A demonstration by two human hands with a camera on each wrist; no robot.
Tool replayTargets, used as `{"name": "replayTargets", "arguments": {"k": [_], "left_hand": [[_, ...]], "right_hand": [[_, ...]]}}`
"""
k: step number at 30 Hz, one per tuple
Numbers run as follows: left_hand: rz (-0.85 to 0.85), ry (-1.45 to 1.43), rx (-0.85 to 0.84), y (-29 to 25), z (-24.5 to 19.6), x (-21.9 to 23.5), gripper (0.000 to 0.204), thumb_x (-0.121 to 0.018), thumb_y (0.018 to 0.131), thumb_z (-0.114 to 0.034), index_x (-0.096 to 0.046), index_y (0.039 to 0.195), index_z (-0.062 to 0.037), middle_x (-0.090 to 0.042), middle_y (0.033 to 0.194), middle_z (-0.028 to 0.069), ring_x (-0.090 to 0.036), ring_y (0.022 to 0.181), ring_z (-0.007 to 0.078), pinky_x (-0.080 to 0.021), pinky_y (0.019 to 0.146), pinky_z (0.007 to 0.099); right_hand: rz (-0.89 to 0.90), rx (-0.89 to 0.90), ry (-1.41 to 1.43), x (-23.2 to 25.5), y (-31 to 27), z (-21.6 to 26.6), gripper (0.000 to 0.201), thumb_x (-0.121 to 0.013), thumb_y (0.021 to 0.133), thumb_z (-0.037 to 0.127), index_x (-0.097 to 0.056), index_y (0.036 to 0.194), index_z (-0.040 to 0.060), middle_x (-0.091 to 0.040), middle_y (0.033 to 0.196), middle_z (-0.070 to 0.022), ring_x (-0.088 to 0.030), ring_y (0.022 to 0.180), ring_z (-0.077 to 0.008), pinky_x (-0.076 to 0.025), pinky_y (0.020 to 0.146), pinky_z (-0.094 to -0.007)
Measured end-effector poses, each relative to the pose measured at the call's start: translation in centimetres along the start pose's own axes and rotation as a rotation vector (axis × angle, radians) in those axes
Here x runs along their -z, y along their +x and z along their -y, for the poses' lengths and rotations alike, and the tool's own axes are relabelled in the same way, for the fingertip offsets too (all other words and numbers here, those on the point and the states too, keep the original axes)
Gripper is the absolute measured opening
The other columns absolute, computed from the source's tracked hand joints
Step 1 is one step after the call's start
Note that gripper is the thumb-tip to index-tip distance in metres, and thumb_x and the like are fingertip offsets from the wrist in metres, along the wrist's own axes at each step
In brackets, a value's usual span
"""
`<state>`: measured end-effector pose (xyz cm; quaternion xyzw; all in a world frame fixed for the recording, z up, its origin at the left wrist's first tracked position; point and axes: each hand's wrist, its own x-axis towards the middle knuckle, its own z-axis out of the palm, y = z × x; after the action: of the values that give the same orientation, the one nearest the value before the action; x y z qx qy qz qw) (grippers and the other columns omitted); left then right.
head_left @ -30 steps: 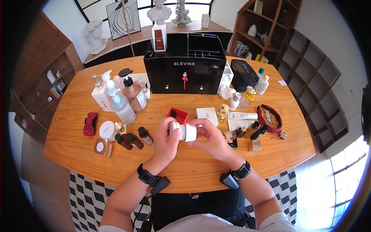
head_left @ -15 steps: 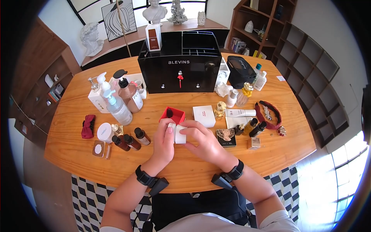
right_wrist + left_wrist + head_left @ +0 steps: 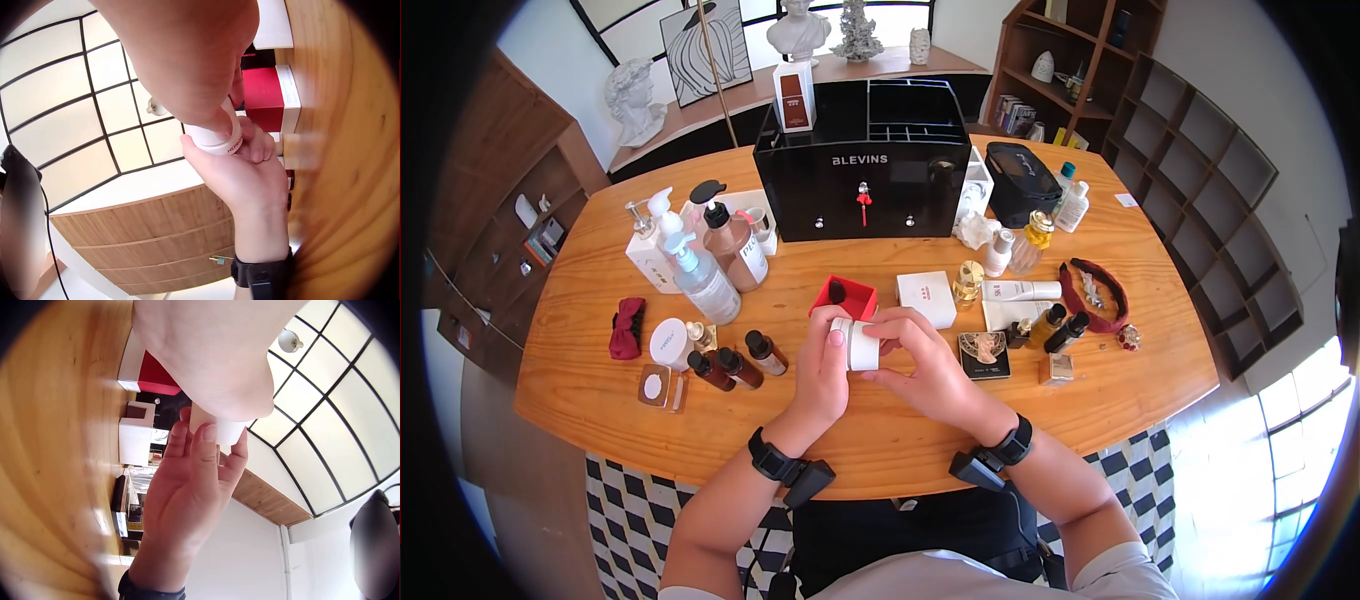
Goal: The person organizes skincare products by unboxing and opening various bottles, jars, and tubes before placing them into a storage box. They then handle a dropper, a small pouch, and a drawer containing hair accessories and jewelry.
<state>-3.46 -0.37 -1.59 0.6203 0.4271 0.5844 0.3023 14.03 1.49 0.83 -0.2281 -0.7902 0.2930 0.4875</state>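
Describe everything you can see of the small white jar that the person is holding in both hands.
The white jar is a short cylinder with a smooth, plastic-looking surface, lying on its side above the wooden table, clear of it. The left hand grips one end, the right hand wraps the other. The right wrist view shows small red lettering near one rim, too small to read.

The jar (image 3: pixel 860 344) sits between the left hand (image 3: pixel 822 370) and right hand (image 3: pixel 925 368), above the table (image 3: pixel 900 440), with the open box (image 3: pixel 844 298) just behind it and the organizer (image 3: pixel 860 170) farther back
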Motion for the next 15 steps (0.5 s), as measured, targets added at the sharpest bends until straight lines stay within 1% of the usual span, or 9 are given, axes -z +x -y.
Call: {"name": "replayTargets", "arguments": {"k": [1, 2, 4, 5, 7, 10, 13, 14, 15], "left_hand": [[-0.001, 0.0, 0.001, 0.0, 0.3, 0.0, 0.035, -0.036, 0.107, -0.036, -0.049, 0.116, -0.0051, -0.06, 0.094, 0.0094, -0.058, 0.085, 0.0189, -0.047, 0.076, 0.0325], [-0.002, 0.0, 0.003, -0.1, 0.5, 0.0, 0.035, -0.036, 0.108, -0.036, -0.049, 0.116, -0.0051, -0.06, 0.094, 0.009, -0.058, 0.085, 0.0187, -0.047, 0.077, 0.0325], [0.034, 0.066, -0.043, -0.1, 0.2, 0.0, 0.034, -0.036, 0.107, -0.036, -0.049, 0.117, -0.0053, -0.059, 0.095, 0.0086, -0.058, 0.087, 0.0181, -0.046, 0.077, 0.0325], [0.053, 0.1, -0.067, -0.1, 0.1, 0.0, 0.034, -0.036, 0.107, -0.035, -0.049, 0.117, -0.0054, -0.059, 0.096, 0.0083, -0.057, 0.087, 0.0178, -0.046, 0.078, 0.0325], [0.032, 0.04, -0.03, -0.2, 0.7, -0.1, 0.033, -0.037, 0.107, -0.035, -0.049, 0.117, -0.0056, -0.058, 0.098, 0.0084, -0.057, 0.088, 0.0177, -0.046, 0.078, 0.0325], [0.016, -0.02, -0.008, -0.2, 0.6, -0.2, 0.033, -0.038, 0.107, -0.035, -0.048, 0.118, -0.0058, -0.057, 0.1, 0.0082, -0.056, 0.09, 0.0173, -0.046, 0.079, 0.0322], [0.027, -0.035, 0.019, -0.2, 0.5, -0.3, 0.034, -0.038, 0.108, -0.037, -0.048, 0.118, -0.0058, -0.056, 0.101, 0.0076, -0.055, 0.091, 0.0165, -0.046, 0.081, 0.0314], [0.033, -0.035, 0.031, -0.2, 0.5, -0.2, 0.035, -0.038, 0.108, -0.037, -0.048, 0.118, -0.0057, -0.056, 0.101, 0.0073, -0.054, 0.092, 0.0161, -0.045, 0.082, 0.0311], [0.046, -0.003, 0.008, -0.2, 0.4, -0.2, 0.035, -0.038, 0.108, -0.037, -0.048, 0.118, -0.0057, -0.056, 0.101, 0.0072, -0.054, 0.092, 0.0159, -0.045, 0.082, 0.0308]], "right_hand": [[0.004, -0.044, 0.016, 0.0, -0.1, 0.1, 0.042, -0.077, 0.09, 0.014, -0.055, 0.123, 0.0002, -0.068, 0.097, -0.0113, -0.066, 0.082, -0.0179, -0.056, 0.076, -0.0307], [0.072, -0.283, 0.106, 0.3, 0.0, 0.3, 0.044, -0.078, 0.088, 0.011, -0.055, 0.124, 0.001, -0.066, 0.102, -0.0113, -0.066, 0.086, -0.0186, -0.056, 0.078, -0.0308], [0.209, -0.76, 0.287, 0.9, 0.3, 0.5, 0.049, -0.08, 0.083, 0.004, -0.055, 0.125, 0.0027, -0.062, 0.11, -0.0113, -0.065, 0.093, -0.0201, -0.056, 0.081, -0.031], [0.165, -0.717, 0.31, 0.7, 0.0, 0.3, 0.046, -0.079, 0.084, 0.005, -0.056, 0.124, 0.0021, -0.062, 0.109, -0.0114, -0.065, 0.092, -0.0196, -0.056, 0.08, -0.0308], [0.078, -0.629, 0.353, 0.2, -0.5, -0.3, 0.041, -0.078, 0.086, 0.007, -0.057, 0.12, 0.001, -0.062, 0.107, -0.0116, -0.065, 0.09, -0.0188, -0.055, 0.078, -0.0305], [0.069, -0.123, 0.078, 0.6, -0.2, 0.4, 0.042, -0.073, 0.093, 0.01, -0.053, 0.128, -0.0018, -0.065, 0.111, -0.0108, -0.066, 0.094, -0.0151, -0.057, 0.081, -0.0297], [0.042, -0.246, 0.064, 0.6, -0.1, 1.2, 0.041, -0.076, 0.09, 0.014, -0.054, 0.122, 0.0024, -0.062, 0.1, -0.0112, -0.065, 0.085, -0.0172, -0.054, 0.075, -0.0291], [0.113, -0.421, 0.119, 0.8, 0.0, 1.1, 0.044, -0.077, 0.088, 0.011, -0.053, 0.124, 0.0035, -0.061, 0.102, -0.0113, -0.064, 0.087, -0.0179, -0.055, 0.076, -0.0295], [0.186, -0.597, 0.174, 1.0, 0.1, 0.8, 0.047, -0.078, 0.086, 0.009, -0.053, 0.126, 0.0046, -0.059, 0.105, -0.0113, -0.064, 0.089, -0.0186, -0.055, 0.077, -0.0299]]}}
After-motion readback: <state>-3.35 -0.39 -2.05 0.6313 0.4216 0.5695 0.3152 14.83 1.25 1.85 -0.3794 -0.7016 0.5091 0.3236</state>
